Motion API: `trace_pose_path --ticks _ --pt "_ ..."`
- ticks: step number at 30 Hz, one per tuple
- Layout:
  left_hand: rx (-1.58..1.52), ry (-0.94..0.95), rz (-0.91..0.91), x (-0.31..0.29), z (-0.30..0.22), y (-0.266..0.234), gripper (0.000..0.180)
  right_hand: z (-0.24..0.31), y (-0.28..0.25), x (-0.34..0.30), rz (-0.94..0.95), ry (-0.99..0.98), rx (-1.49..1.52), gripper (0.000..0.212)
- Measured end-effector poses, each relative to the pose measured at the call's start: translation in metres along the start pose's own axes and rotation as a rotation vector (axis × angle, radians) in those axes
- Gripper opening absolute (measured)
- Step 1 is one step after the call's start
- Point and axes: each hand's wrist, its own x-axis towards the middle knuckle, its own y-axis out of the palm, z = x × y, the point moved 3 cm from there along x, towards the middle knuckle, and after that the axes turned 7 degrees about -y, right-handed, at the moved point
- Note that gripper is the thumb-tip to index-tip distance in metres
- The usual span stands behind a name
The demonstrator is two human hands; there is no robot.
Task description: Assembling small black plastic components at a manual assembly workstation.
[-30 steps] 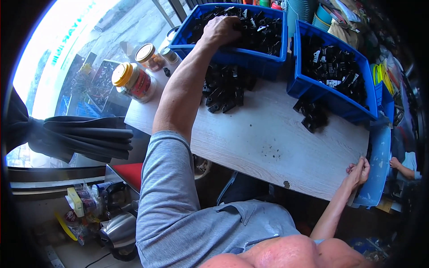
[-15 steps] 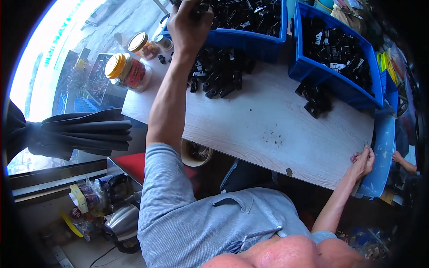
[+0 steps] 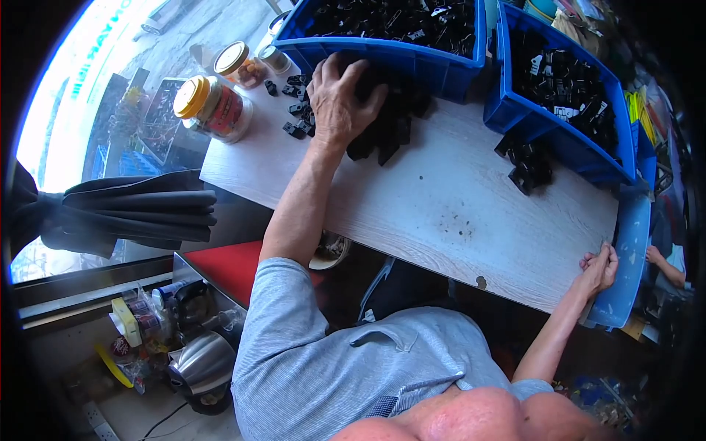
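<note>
Withdrawn from the bin (image 3: 412,62), left hand (image 3: 340,99) covers black clips (image 3: 382,136).

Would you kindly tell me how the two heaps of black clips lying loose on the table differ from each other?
The left heap is larger and spreads wide beside the left blue bin; the right heap is a small cluster below the right blue bin. The left hand rests on the left heap, while nothing touches the right heap. Both are black clips on the pale wooden table.

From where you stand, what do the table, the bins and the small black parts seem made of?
Table: pale laminate or wood, matte, printed-looking grain. Bins: blue moulded plastic, smooth, slight sheen. Black parts under the left hand: probably plastic, dull; too small to be sure.
</note>
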Motion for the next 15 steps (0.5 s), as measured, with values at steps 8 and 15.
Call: trace_pose_path --ticks 8,15 --pt "-0.137 0.191 -0.213 0.036 -0.027 -0.018 0.041 -0.008 -0.003 0.005 -0.008 0.028 0.012 0.022" --pt "0.009 0.230 -0.125 0.136 -0.026 0.010 0.066 -0.002 0.001 0.001 -0.029 0.043 -0.010 0.022"
